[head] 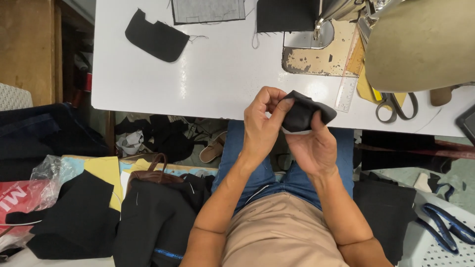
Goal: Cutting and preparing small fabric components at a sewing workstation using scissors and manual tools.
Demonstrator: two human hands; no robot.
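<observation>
A small black cloth piece (304, 111) is held above the person's lap, just off the near edge of the white bench (217, 74). Both hands are clamped on it: the left hand (262, 126) pinches its left edge, the right hand (312, 148) cradles it from below. Beyond, on the bench, lie a black cut piece (156, 35), a grey panel (208, 10), a clear ruler (347, 86) and scissors (396, 105), near a sewing machine (420, 42).
</observation>
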